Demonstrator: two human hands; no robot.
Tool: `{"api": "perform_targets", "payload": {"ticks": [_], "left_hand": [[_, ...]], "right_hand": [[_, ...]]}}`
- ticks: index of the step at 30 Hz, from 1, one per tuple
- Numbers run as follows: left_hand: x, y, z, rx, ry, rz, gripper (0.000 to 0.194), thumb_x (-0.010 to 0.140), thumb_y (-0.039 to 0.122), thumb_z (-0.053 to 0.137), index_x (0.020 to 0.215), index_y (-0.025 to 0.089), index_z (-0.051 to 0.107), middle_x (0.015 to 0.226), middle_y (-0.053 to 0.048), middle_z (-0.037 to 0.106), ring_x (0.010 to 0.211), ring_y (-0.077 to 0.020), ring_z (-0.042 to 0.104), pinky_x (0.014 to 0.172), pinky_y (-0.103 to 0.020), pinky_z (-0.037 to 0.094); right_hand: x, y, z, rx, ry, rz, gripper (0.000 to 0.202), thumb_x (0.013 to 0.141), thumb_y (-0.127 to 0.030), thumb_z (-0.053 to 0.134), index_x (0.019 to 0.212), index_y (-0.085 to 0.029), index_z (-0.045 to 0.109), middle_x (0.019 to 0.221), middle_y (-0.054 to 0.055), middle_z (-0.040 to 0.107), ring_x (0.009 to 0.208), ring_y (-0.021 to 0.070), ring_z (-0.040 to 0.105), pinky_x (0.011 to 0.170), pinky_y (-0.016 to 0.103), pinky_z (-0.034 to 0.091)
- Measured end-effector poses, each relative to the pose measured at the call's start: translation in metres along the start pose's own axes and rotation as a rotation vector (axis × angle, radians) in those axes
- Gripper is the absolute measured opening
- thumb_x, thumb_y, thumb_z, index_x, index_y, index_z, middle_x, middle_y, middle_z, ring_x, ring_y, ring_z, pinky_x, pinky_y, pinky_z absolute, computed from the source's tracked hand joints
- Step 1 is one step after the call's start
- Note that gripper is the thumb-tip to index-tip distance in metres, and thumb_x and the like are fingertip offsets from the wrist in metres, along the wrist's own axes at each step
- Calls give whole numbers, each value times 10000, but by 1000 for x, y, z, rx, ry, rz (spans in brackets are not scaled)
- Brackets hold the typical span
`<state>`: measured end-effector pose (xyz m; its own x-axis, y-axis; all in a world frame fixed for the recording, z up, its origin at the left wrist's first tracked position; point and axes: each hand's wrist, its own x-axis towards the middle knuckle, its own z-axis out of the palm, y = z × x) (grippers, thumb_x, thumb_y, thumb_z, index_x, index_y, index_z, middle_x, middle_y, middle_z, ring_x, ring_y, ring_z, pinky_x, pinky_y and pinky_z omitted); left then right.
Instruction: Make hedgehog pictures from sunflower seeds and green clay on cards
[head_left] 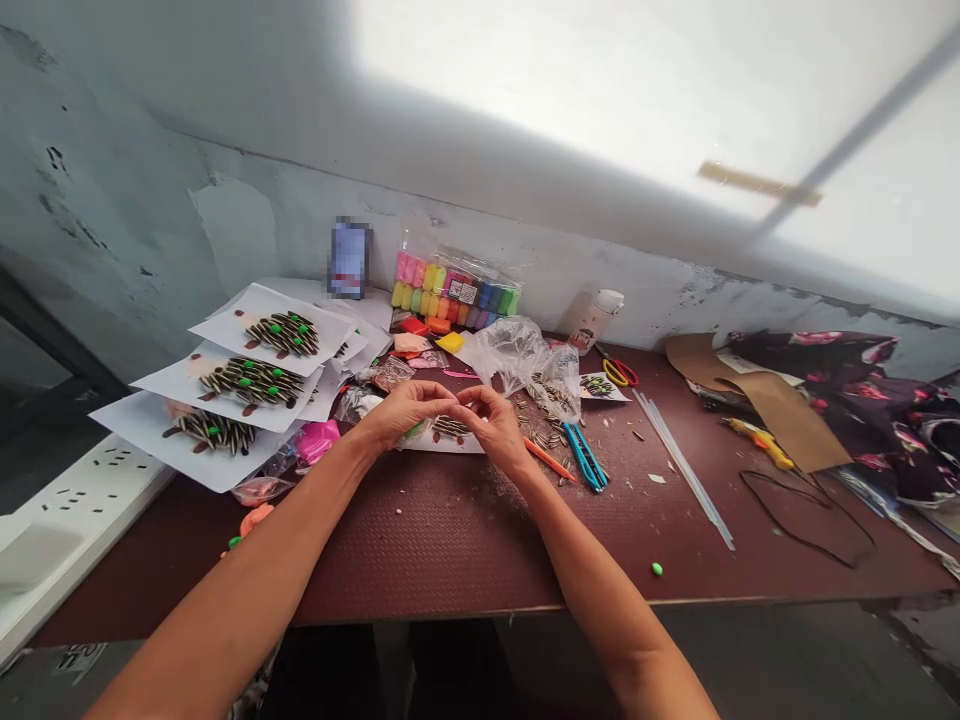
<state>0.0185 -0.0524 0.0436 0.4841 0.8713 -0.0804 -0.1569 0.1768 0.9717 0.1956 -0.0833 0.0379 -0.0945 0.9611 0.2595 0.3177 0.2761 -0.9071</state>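
Note:
My left hand (411,410) and my right hand (496,428) meet over the middle of the table, fingertips pinched together. Whatever is between them is too small or hidden to name. Just beneath lies a white card (457,446) bearing a hedgehog shape made of striped seeds (450,427), partly covered by my hands. A bit of green shows below my left fingers. Beside my right wrist are an orange pen-like tool (550,460) and a blue-handled tool (585,456). Loose seeds (544,432) and a clear plastic bag of seeds (559,385) lie behind them.
Finished-looking hedgehog cards (225,390) are stacked at left, near a white power strip (82,500). Behind stand a phone (349,258), coloured clay packs (454,290) and a white bottle (596,320). Scissors (621,372), clear sticks (686,470), a yellow glue gun (765,443) and a green piece (657,569) lie right.

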Motion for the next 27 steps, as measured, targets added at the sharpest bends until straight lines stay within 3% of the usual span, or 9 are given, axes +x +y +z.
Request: {"api": "perform_targets", "payload": {"ticks": [4, 9, 12, 14, 17, 21, 24, 27], "left_hand": [[-2, 2, -2, 53, -72, -33, 368, 776, 450, 786, 880, 99, 745, 568, 2, 628, 379, -45, 414, 380, -187, 286], [-6, 10, -2, 99, -136, -5, 423, 822, 481, 732, 968, 86, 771, 553, -10, 611, 382, -56, 405, 378, -197, 268], [-8, 15, -4, 112, -94, 17, 407, 828, 475, 730, 962, 93, 770, 556, 3, 583, 381, -48, 381, 370, -194, 250], [-8, 16, -4, 103, -63, 23, 383, 821, 452, 742, 974, 101, 757, 650, -18, 638, 391, -38, 393, 368, -190, 257], [-8, 16, -2, 67, -31, 27, 341, 812, 416, 756, 975, 120, 714, 833, -53, 712, 383, -23, 407, 356, -188, 262], [-8, 16, -2, 17, -13, -1, 283, 826, 349, 746, 989, 136, 657, 881, -66, 743, 364, -17, 398, 356, -180, 261], [-8, 17, -5, -16, 22, -25, 242, 837, 288, 729, 1007, 141, 638, 935, -98, 770, 370, -15, 378, 369, -180, 276], [-6, 17, -10, -43, 96, -22, 216, 821, 264, 734, 974, 149, 633, 967, -105, 779, 360, -11, 349, 363, -186, 253]], "right_hand": [[1, -1, 0, 45, -10, 61, 402, 734, -560, 744, 855, -196, 625, 659, -48, 535, 579, 106, 441, 538, 232, 353], [1, -3, -2, 9, 28, 52, 415, 717, -566, 757, 801, -207, 565, 594, -72, 467, 546, 104, 399, 514, 234, 307], [1, -5, -4, -28, 57, 27, 391, 738, -548, 750, 803, -213, 560, 590, -75, 446, 553, 108, 387, 519, 237, 303], [0, -6, -5, -56, 46, -13, 349, 758, -511, 743, 807, -213, 568, 616, -65, 469, 572, 113, 406, 540, 240, 329], [-1, -8, -3, -99, 70, -147, 244, 788, -417, 729, 802, -210, 600, 748, -15, 562, 668, 132, 483, 627, 256, 402], [-2, -13, -3, -112, 103, -274, 140, 861, -340, 653, 821, -209, 685, 909, 43, 628, 781, 155, 549, 720, 280, 448], [-1, -11, -8, -87, 137, -215, 177, 884, -346, 610, 833, -202, 700, 859, 37, 647, 743, 153, 554, 702, 276, 448], [0, -5, -14, -103, 90, -83, 172, 850, -329, 606, 867, -192, 707, 790, 17, 659, 664, 140, 526, 653, 263, 429]]}}
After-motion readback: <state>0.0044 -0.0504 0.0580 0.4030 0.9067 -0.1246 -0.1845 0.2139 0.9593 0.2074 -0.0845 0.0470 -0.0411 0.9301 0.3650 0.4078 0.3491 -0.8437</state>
